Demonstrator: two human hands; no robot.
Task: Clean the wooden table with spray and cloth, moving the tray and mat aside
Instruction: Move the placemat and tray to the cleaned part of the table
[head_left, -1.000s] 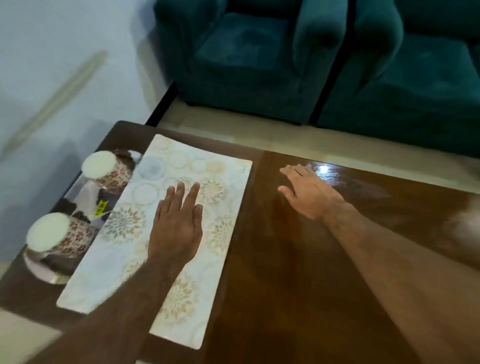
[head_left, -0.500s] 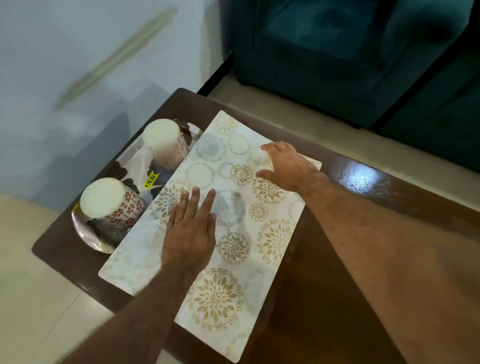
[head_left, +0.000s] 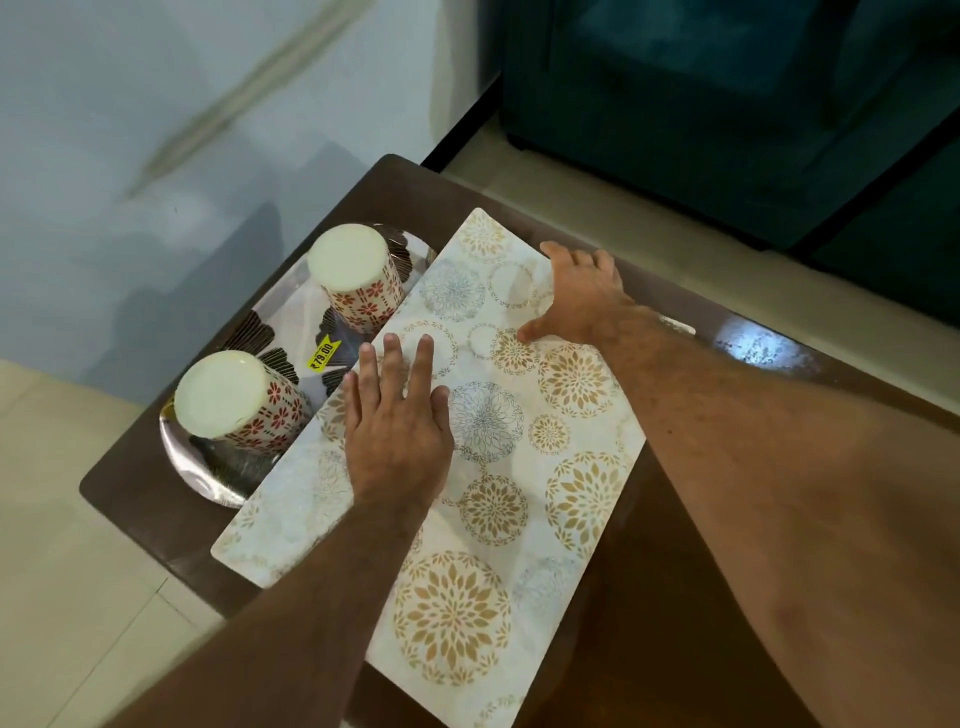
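Both hands lay flat, fingers straight and grasping nothing: the left hand (head_left: 397, 426) pressed the floral mat (head_left: 488, 441) mid-length, the right hand (head_left: 582, 301) its far edge. Just left of the left fingertips, the mat's edge met the steel tray (head_left: 208, 467) carrying 2 upturned cups (head_left: 234, 400); a leftward shove risked toppling them off the glossy wooden table (head_left: 675, 597). Beyond stood teal sofas (head_left: 727, 104).

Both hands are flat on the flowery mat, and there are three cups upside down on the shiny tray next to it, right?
Not quite: the head view shows two upside-down cups with red flower patterns on the shiny silver tray, not three. The rest holds: the left hand and right hand lie flat on the rectangular white mat with gold and grey flower circles beside it.
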